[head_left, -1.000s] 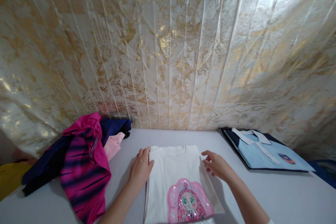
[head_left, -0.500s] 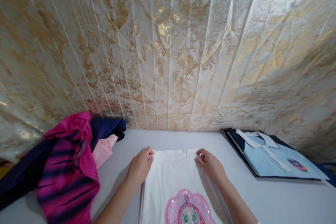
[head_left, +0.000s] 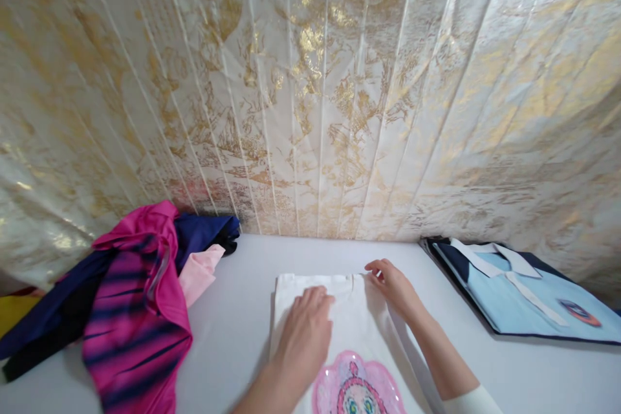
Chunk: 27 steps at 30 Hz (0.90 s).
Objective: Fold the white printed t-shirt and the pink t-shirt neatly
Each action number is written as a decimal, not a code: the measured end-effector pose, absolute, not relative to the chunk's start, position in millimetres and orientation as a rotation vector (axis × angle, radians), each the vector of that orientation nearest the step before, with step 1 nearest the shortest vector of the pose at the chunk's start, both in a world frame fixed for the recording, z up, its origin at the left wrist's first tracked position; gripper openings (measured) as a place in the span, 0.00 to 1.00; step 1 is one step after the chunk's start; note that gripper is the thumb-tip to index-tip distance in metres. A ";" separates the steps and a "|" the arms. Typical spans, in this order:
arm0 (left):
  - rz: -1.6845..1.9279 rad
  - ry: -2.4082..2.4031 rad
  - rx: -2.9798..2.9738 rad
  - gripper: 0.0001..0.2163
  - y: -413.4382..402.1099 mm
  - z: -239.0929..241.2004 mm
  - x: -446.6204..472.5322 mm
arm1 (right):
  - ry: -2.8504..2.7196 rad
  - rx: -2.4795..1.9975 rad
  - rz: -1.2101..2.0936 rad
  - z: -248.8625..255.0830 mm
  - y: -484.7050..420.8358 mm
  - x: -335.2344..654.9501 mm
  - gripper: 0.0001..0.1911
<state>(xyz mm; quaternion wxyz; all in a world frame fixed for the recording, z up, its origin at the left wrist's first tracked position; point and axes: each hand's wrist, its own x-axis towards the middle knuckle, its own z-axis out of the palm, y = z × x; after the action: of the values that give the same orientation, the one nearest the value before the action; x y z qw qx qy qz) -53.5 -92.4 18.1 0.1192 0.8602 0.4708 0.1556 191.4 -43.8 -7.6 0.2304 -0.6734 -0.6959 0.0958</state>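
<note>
A folded white T-shirt (head_left: 342, 310) with a pink cartoon girl print lies on the white table (head_left: 233, 349) in front of me. My left hand (head_left: 305, 330) lies flat on the shirt's upper middle, fingers stretched out and together. My right hand (head_left: 394, 284) rests at the shirt's top right corner, fingers curled onto the collar edge; whether it pinches the cloth I cannot make out.
A heap of unfolded clothes (head_left: 130, 310), magenta striped, navy and pale pink, lies at the left. A folded light-blue polo shirt (head_left: 524, 288) on dark garments sits at the right. A gold-and-white wrinkled curtain (head_left: 310, 90) hangs right behind the table.
My left hand has slid from the shirt's top left corner to its middle, lying flat. The right hand stays at the top right corner. The view has shifted slightly.
</note>
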 end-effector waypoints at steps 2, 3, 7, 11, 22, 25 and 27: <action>0.387 1.114 2.605 0.16 -109.2 9.1 -35.8 | -1.994 -1.780 0.267 -9.2 -40.1 187.2 0.12; 0.358 1.025 2.631 0.16 -115.2 4.6 -28.7 | -2.030 -1.748 0.265 -9.6 -39.0 185.4 0.12; 0.306 0.865 2.697 0.16 -123.4 -8.5 -12.2 | -2.112 -1.675 0.289 -8.4 -33.1 182.1 0.16; 0.349 0.704 2.820 0.17 -119.2 -17.0 -3.0 | -2.185 -1.610 0.350 -1.3 -19.4 180.7 0.15; 0.429 0.585 2.967 0.22 -118.1 -29.0 7.2 | -2.382 -1.518 0.544 17.5 0.2 179.4 0.13; 0.431 0.572 2.973 0.23 -119.3 -26.7 6.1 | -2.394 -1.544 0.537 18.6 0.7 179.1 0.10; 0.432 0.555 2.993 0.23 -119.3 -27.1 6.2 | -2.402 -1.563 0.521 19.0 0.5 178.7 0.09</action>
<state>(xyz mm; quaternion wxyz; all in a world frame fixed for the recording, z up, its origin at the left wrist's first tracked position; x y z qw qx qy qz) 6.2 -119.3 -27.1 0.0334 0.9730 0.1803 0.1403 178.7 0.5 19.0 0.1142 -0.5332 -0.8192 0.1776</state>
